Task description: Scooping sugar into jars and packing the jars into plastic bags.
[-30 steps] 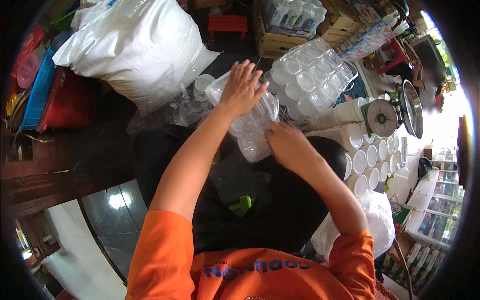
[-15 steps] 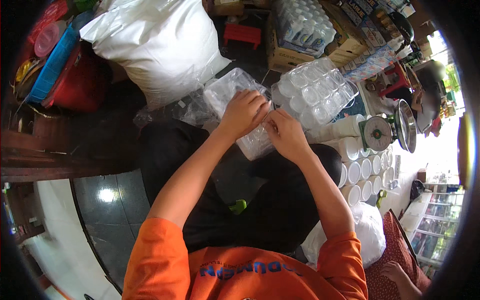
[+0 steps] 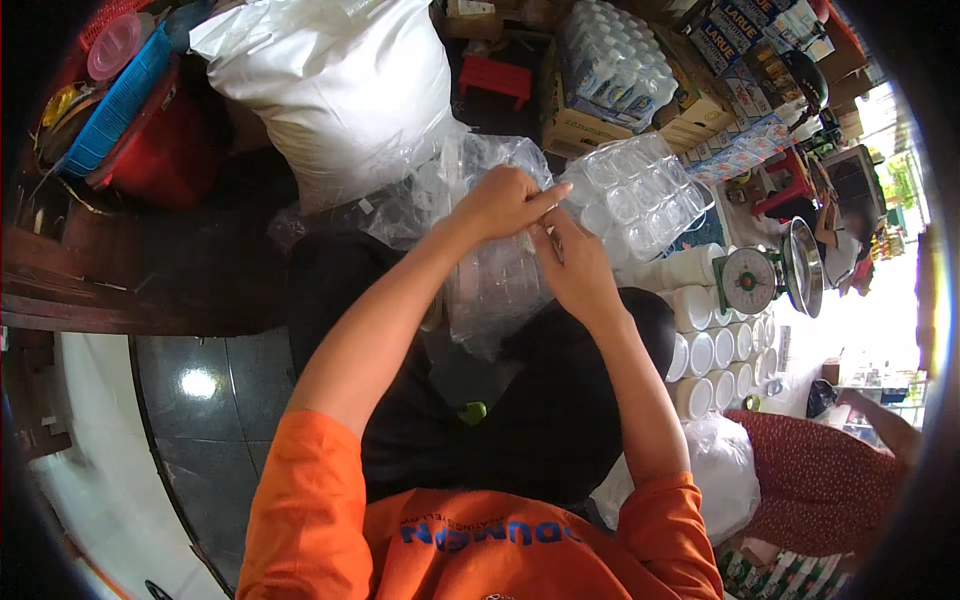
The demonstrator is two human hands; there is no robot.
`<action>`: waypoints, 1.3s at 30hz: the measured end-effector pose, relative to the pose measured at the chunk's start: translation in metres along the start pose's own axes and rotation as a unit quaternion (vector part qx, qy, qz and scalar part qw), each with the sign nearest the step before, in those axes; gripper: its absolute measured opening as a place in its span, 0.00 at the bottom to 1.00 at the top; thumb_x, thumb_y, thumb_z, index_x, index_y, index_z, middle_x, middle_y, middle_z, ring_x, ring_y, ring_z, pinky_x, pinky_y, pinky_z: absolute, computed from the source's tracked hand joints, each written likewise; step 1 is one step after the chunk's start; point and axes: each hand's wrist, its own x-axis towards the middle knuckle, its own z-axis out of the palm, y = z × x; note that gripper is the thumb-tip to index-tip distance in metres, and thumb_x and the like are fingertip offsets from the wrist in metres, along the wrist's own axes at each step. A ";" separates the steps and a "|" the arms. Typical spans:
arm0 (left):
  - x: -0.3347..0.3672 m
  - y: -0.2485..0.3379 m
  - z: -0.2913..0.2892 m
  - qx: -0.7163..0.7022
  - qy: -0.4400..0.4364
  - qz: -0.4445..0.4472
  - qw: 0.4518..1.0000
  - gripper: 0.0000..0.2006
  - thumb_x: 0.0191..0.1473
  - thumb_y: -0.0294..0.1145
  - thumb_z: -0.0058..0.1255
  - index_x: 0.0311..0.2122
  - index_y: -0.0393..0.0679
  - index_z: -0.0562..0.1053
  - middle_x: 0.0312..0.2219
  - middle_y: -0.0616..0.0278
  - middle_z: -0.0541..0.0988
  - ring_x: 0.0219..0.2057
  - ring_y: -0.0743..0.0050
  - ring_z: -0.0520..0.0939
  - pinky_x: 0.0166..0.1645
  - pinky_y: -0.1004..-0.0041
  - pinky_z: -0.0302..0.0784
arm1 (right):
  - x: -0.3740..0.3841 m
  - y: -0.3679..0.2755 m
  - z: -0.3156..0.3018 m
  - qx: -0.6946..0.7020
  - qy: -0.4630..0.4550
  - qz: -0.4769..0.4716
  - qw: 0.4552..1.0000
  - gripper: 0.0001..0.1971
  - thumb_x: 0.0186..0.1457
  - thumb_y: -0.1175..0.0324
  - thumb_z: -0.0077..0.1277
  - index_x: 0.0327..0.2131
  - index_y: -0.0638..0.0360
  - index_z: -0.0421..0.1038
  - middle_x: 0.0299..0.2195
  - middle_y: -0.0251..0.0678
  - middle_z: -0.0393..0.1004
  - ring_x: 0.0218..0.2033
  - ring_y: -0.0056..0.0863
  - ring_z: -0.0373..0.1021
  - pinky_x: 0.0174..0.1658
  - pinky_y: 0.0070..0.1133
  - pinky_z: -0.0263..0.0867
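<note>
A clear plastic bag with see-through containers inside lies between my knees. My left hand is closed over its upper right part, thumb and fingers pinched together. My right hand meets it from the right, its fingertips also pinched at the bag's edge. The two hands nearly touch, and the fingers hide just what bit of film they grip. Beyond my right hand sits a wrapped pack of clear plastic jars. More loose clear film is bunched to the left of the bag.
A big white sack stands ahead. Red and blue baskets are at far left. To the right are stacked white-lidded tubs, a dial scale, a white plastic bag and a person in patterned red clothing.
The bag's film has loosened and spread lower and wider. My left hand has shifted slightly, its thumb and finger now pointing right. The person at right has moved, with an arm now higher.
</note>
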 end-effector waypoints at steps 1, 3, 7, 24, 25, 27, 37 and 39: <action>0.004 -0.004 -0.006 0.016 -0.030 0.006 0.999 0.40 0.63 0.61 0.57 0.12 0.33 0.66 0.06 0.64 0.60 0.12 0.80 0.61 0.19 0.63 0.59 | 0.000 -0.005 0.000 -0.060 0.008 -0.053 0.997 0.13 0.64 0.64 0.56 0.32 0.65 0.70 0.30 0.50 0.77 0.31 0.52 0.74 0.36 0.39 0.68; 0.004 -0.013 -0.015 0.023 -0.040 0.008 0.999 0.40 0.63 0.60 0.57 0.12 0.33 0.65 0.07 0.66 0.58 0.13 0.81 0.59 0.19 0.64 0.58 | -0.006 -0.019 0.000 -0.093 0.004 -0.088 0.992 0.13 0.64 0.64 0.56 0.32 0.65 0.70 0.30 0.50 0.76 0.31 0.53 0.74 0.36 0.41 0.68; 0.003 -0.033 -0.017 0.036 -0.071 0.002 0.997 0.37 0.63 0.56 0.56 0.12 0.34 0.64 0.07 0.66 0.58 0.13 0.81 0.58 0.19 0.65 0.57 | -0.016 -0.026 0.010 -0.100 -0.016 -0.126 0.987 0.12 0.64 0.64 0.57 0.32 0.63 0.71 0.29 0.48 0.73 0.31 0.54 0.72 0.36 0.44 0.67; -0.011 -0.028 0.055 0.151 -0.118 0.099 0.976 0.27 0.60 0.47 0.50 0.18 0.33 0.75 0.17 0.38 0.75 0.23 0.33 0.78 0.38 0.49 0.77 | -0.113 -0.030 0.015 -0.004 0.053 0.031 0.998 0.09 0.64 0.71 0.57 0.32 0.65 0.69 0.29 0.44 0.67 0.27 0.46 0.66 0.33 0.37 0.63; -0.013 -0.025 0.058 0.147 -0.118 0.097 0.977 0.27 0.60 0.47 0.50 0.18 0.33 0.75 0.17 0.38 0.75 0.23 0.33 0.78 0.38 0.49 0.77 | -0.119 -0.029 0.015 -0.011 0.059 0.047 0.997 0.10 0.64 0.71 0.57 0.32 0.66 0.69 0.29 0.45 0.66 0.28 0.47 0.66 0.34 0.37 0.63; -0.016 -0.021 0.060 0.129 -0.121 0.102 0.979 0.28 0.62 0.48 0.50 0.18 0.33 0.75 0.17 0.39 0.75 0.23 0.33 0.79 0.37 0.48 0.77 | -0.122 -0.032 0.014 -0.013 0.058 0.057 0.997 0.09 0.65 0.71 0.57 0.33 0.66 0.69 0.30 0.45 0.67 0.28 0.47 0.67 0.34 0.37 0.64; -0.042 -0.008 0.047 -0.085 -0.043 -0.002 0.995 0.41 0.66 0.62 0.49 0.10 0.37 0.62 0.07 0.61 0.55 0.11 0.73 0.58 0.20 0.59 0.52 | -0.115 -0.048 0.000 -0.054 0.106 0.091 0.989 0.13 0.63 0.67 0.58 0.49 0.59 0.74 0.40 0.45 0.73 0.39 0.43 0.72 0.43 0.35 0.68; -0.043 -0.005 0.048 -0.132 -0.033 -0.024 0.990 0.41 0.66 0.63 0.50 0.10 0.38 0.62 0.07 0.62 0.55 0.12 0.74 0.57 0.20 0.59 0.52 | -0.106 -0.048 -0.006 -0.050 0.111 0.098 0.988 0.12 0.63 0.67 0.59 0.48 0.59 0.75 0.39 0.43 0.75 0.39 0.43 0.72 0.44 0.34 0.68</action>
